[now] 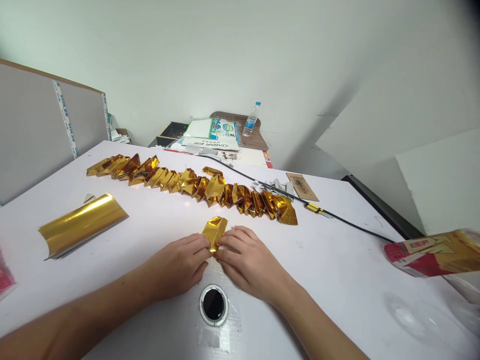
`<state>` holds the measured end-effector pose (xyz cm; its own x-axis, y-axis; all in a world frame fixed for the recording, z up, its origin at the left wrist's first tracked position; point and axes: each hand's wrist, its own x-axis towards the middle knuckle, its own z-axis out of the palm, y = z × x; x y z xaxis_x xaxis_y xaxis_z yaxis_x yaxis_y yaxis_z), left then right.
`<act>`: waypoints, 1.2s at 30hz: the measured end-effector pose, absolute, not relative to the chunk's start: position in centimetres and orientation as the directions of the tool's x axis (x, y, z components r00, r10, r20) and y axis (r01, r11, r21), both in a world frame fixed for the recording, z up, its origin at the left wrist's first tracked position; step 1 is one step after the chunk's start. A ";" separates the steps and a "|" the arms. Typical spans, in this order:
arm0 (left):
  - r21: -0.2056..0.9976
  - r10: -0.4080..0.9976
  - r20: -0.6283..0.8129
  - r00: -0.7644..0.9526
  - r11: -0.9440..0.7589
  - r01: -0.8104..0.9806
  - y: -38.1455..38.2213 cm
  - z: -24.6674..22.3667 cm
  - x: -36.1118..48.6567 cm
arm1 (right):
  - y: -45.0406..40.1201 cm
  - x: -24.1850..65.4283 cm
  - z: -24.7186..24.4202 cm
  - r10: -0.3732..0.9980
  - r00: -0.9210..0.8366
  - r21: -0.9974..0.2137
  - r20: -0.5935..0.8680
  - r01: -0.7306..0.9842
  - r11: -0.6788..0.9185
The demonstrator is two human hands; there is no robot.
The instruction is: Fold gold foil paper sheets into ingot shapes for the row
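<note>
- Foil point(215, 232) at clock centre, above the counter point(326, 280), between both hands. Left hand point(183, 262): fingers closed on its near left edge. Right hand point(243, 257): fingers closed on near right edge. Probably pinched both sides to steady the fold.
- Row point(191, 183) of folded gold pieces, 10 to 2 o'clock; likely set beyond the hands for elbow room.
- Sheets point(84, 225), curved, at 9; perhaps for left-hand reach.
- Disc point(213, 303) at 6, seemingly taped down.
- Writing: paper point(210, 144) at 12, upside-down, "Cost…", rest uncertain. Bottle point(250, 124) at 1: blue label, illegible. Pack point(435, 255) at 3: print unreadable.
</note>
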<state>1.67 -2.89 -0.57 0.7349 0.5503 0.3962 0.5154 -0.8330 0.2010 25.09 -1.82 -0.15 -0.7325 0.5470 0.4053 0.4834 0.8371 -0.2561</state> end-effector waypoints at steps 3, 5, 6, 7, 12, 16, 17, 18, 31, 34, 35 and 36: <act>0.185 0.544 0.395 0.740 -0.836 0.516 -2.9 -0.6 1.7 | -2.1 24.7 -0.1 0.580 -0.715 -0.259 0.390 0.519 0.814; 0.181 0.535 0.403 0.743 -0.842 0.508 -2.8 -0.6 1.7 | -2.1 24.7 -0.2 0.601 -0.698 -0.265 0.389 0.540 0.799; 0.177 0.527 0.411 0.744 -0.846 0.502 -2.8 -0.6 1.6 | -2.1 24.8 -0.3 0.610 -0.690 -0.273 0.389 0.546 0.792; 0.172 0.519 0.420 0.744 -0.851 0.497 -2.8 -0.6 1.5 | -2.1 25.0 -0.4 0.621 -0.682 -0.287 0.387 0.551 0.783; 0.186 0.508 0.417 0.754 -0.859 0.476 -2.5 -0.6 1.0 | -1.9 26.6 -0.5 0.685 -0.662 -0.409 0.304 0.558 0.722; 0.199 0.507 0.385 0.771 -0.861 0.468 -2.4 -0.6 0.7 | -2.3 26.6 -0.1 0.666 -0.697 -0.398 0.266 0.550 0.734; 0.203 0.508 0.376 0.775 -0.861 0.466 -2.4 -0.6 0.7 | -2.4 26.5 0.0 0.665 -0.701 -0.393 0.259 0.553 0.735; 0.210 0.511 0.368 0.777 -0.860 0.466 -2.4 -0.7 0.7 | -2.5 26.3 0.1 0.667 -0.700 -0.392 0.255 0.556 0.733; 0.376 0.494 0.428 0.757 -0.859 0.348 -1.1 -0.8 -0.7 | -0.6 27.3 -2.7 0.677 -0.560 -0.405 0.478 0.544 0.735; 0.408 0.476 0.458 0.751 -0.863 0.298 -0.5 -1.2 -1.6 | -0.5 27.1 -2.9 0.652 -0.622 -0.395 0.434 0.519 0.758; 0.405 0.470 0.461 0.753 -0.866 0.293 -0.2 -1.2 -1.8 | -0.6 27.0 -2.8 0.641 -0.638 -0.391 0.427 0.509 0.767; 0.395 0.462 0.460 0.758 -0.871 0.291 0.1 -1.2 -2.0 | -0.8 26.8 -2.7 0.631 -0.650 -0.389 0.424 0.499 0.774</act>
